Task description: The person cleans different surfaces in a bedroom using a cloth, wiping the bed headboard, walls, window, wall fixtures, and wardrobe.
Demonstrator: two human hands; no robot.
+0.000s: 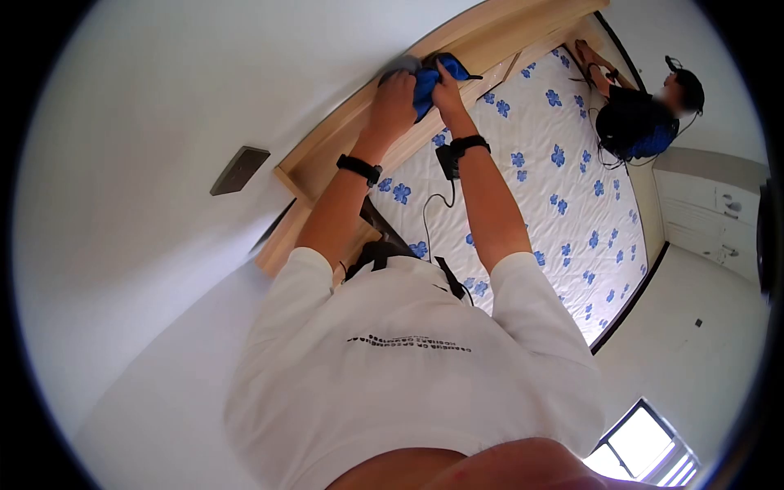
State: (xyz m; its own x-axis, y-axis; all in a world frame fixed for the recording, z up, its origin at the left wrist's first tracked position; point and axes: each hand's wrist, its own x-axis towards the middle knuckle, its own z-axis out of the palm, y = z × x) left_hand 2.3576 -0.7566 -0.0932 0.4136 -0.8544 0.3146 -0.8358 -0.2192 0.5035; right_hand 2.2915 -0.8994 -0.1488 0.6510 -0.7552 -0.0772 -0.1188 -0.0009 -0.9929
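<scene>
Both arms stretch forward over the wooden headboard (pixel 327 151) of a bed. My left hand (pixel 394 104) is closed, its fingers on a grey, soft-looking bundle (pixel 400 64) that rests on the headboard's ledge. Between the hands hangs a blue cloth (pixel 424 91), its upper part spread along the wood. My right hand (pixel 447 96) grips this cloth, thumb and fingers closed around its edge. Whether the grey bundle and the blue cloth are one piece, I cannot tell. Black bands circle both wrists.
A mattress (pixel 539 175) with blue flowers lies beside the headboard. A black device (pixel 447 162) with a cable hangs near my right wrist. Another person (pixel 645 114) reaches toward the bed's far end. A wall switch plate (pixel 239 171) is at left, white cabinets (pixel 706 216) at right.
</scene>
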